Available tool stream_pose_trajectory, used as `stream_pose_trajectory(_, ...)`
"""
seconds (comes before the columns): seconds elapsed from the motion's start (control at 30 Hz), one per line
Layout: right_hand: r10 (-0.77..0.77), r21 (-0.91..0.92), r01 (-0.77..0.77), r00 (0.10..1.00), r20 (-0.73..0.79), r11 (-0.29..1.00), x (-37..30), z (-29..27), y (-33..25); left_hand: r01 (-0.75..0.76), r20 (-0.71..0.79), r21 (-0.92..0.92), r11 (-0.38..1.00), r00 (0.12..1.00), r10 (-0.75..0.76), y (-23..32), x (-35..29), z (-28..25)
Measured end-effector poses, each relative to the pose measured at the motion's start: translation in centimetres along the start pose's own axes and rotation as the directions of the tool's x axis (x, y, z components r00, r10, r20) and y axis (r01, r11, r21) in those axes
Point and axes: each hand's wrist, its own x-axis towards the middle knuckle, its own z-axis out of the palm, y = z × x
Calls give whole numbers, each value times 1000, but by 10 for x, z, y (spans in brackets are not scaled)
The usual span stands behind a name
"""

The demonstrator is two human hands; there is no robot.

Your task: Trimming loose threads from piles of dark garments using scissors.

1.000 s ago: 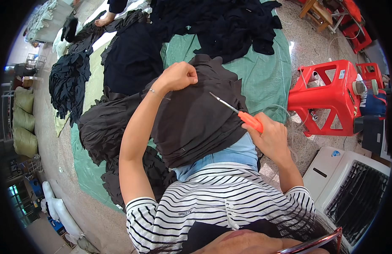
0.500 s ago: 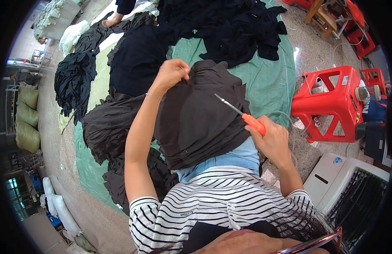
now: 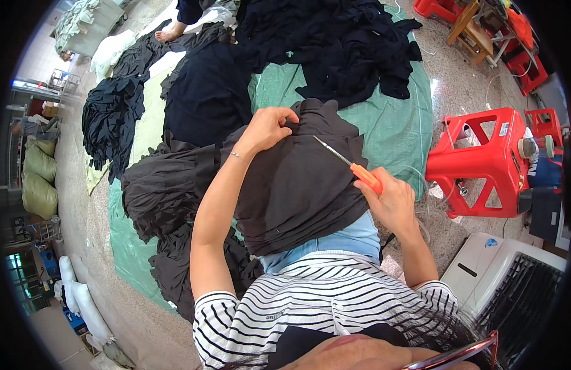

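We identify a green sheet (image 3: 390, 135) spread on a speckled floor (image 3: 82, 216), with a heap of navy cloth (image 3: 335, 37) across its far part. At the right, we locate a red plastic stool (image 3: 483, 161); nearer sits a white cabinet unit (image 3: 483, 259) with a dark grille (image 3: 525, 299). At the upper right, we note a wooden stool (image 3: 476, 41). Along the left, we find olive sacks (image 3: 39, 196) and, nearer, a white elongated form (image 3: 82, 297). At the upper left, we register another person's bare foot (image 3: 168, 32).
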Motion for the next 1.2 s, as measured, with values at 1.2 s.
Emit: stream_pose_trajectory(1.2,168,-24,-169,986,-20,985,-64,-25,21,-125,-319,-106,986,944,85,45,-72,85)
